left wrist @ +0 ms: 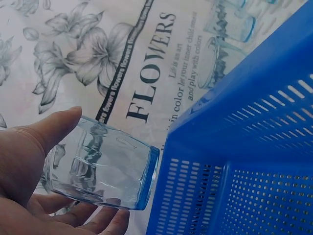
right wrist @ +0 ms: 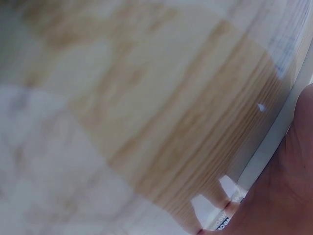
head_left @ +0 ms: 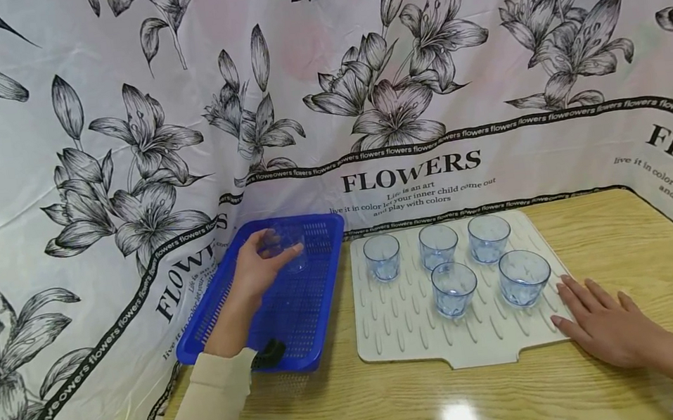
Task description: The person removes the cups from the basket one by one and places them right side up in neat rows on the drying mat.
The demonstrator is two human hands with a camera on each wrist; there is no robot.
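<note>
My left hand grips a clear bluish drinking glass between thumb and fingers. In the head view this glass appears over the far part of a blue plastic basket; the left wrist view shows it tilted on its side, its thick blue base towards the basket wall. Several similar glasses, one of them a front right glass, stand on a white ridged drying mat. My right hand lies with spread, straight fingers on the table, fingertips at the mat's right edge.
The basket and mat stand side by side on a wood-grain table. A white curtain printed with flowers hangs behind and to the left, close to the basket's back and left sides. The mat has a tab at its front edge.
</note>
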